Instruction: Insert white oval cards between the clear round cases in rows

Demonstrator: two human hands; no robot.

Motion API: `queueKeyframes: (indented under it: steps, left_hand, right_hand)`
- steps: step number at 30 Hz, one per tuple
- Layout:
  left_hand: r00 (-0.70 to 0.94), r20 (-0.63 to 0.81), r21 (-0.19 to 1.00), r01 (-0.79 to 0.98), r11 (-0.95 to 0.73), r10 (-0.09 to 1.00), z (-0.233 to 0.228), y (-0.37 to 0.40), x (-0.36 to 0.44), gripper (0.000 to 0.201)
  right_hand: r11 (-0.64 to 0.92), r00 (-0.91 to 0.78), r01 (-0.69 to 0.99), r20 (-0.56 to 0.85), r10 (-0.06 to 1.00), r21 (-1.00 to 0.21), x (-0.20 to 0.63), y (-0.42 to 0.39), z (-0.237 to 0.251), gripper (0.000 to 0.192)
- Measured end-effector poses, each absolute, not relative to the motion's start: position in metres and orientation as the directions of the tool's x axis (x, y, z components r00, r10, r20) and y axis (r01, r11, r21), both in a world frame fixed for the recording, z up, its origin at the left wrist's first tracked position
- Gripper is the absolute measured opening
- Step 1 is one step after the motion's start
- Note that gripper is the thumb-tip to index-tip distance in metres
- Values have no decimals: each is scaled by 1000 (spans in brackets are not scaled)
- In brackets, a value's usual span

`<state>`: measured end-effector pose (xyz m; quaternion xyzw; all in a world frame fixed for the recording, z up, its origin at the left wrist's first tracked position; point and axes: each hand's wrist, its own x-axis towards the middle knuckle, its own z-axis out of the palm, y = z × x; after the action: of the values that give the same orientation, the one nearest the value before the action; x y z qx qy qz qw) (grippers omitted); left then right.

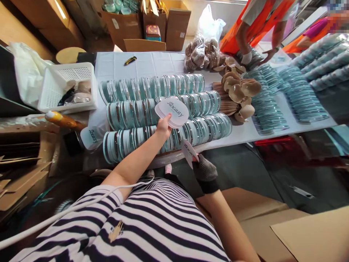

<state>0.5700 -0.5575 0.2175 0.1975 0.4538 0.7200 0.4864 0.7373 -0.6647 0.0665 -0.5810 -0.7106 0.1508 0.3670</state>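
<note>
My bare left hand [164,127] pinches a small stack of white rounded cards [172,112] printed with "beauty", held above the rows of packs. A single similar card [188,153] is gripped in my right hand [205,168], which wears a dark striped glove and sits just off the table's front edge. Under and around my left hand lie three long rows of clear round plastic packs with teal rims: a back row [152,86], a middle row [131,114] and a front row [122,145]. Another printed card [92,137] lies at the table's left front.
A white basket [94,87] holding bagged items stands at the left; a yellow-black cutter [130,60] lies at the back. Brown cup-shaped pieces [237,92] and more stacked packs [268,105] are to the right. A co-worker in an orange vest [253,25] works across the table. Cardboard [256,207] lies behind me.
</note>
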Motion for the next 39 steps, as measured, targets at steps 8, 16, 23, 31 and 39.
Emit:
queueKeyframes:
  steps: [8,16,23,31,39]
  left_hand:
    - [-455,-140,838,-528,-140,880,214,-564,575,40]
    - [-442,-119,824,-544,-160,889,209,-563,572,44]
    - [-462,-67,846,-496,-194,885,200,-565,576,41]
    - [-515,51,899,-349,-263,856,193,-561,581,32]
    - [-547,156,923,-215,-318,823,181,-554,579,18]
  right_hand:
    - [234,-107,777,243,964,-585,708,-622,99,28]
    - [309,-164,754,289,943,-580,691,-601,80,35]
    - [98,-396,175,21,918,-980,694,-596,79,26]
    - [-413,-678,-436,-10,735,-799,694,-586,84,36]
    - [-396,-614,-406,-75,786,-824,679,-588,77,38]
